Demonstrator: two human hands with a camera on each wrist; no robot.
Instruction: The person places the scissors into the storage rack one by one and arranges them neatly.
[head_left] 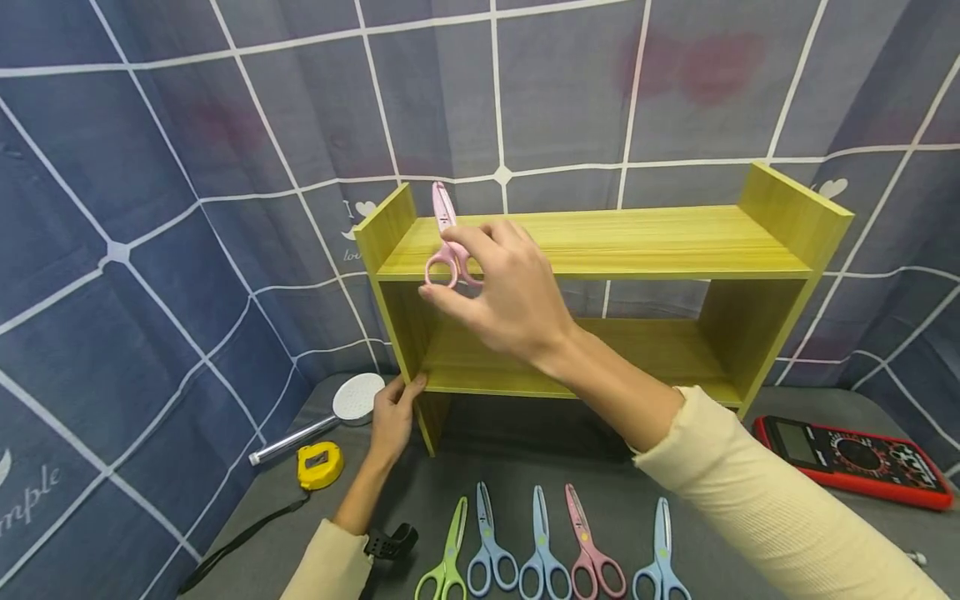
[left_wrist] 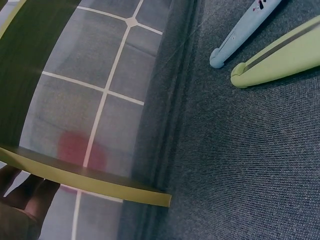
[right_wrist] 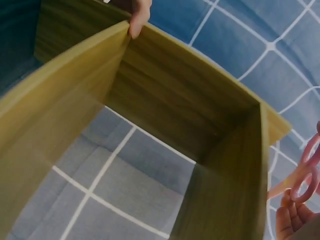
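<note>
My right hand (head_left: 517, 287) pinches a pair of pink scissors (head_left: 444, 208) by the handle loops, the blades pointing up. It holds them in front of the left end of the upper board of a yellow-green wooden shelf (head_left: 622, 242). In the right wrist view the pink scissors (right_wrist: 306, 175) show at the right edge, beside the shelf's side. My left hand (head_left: 393, 417) grips the shelf's left side panel near the lower board, its thumb on the front edge. In the left wrist view the fingers (left_wrist: 42, 200) lie along the outside of that panel.
Before the shelf lie green scissors (head_left: 450, 550), several blue scissors (head_left: 540, 542) and darker pink scissors (head_left: 588, 542). A shower head (head_left: 358, 398) and yellow tape measure (head_left: 320, 465) lie left, a red multimeter (head_left: 855, 458) right. A tiled-pattern curtain (head_left: 570, 100) hangs behind.
</note>
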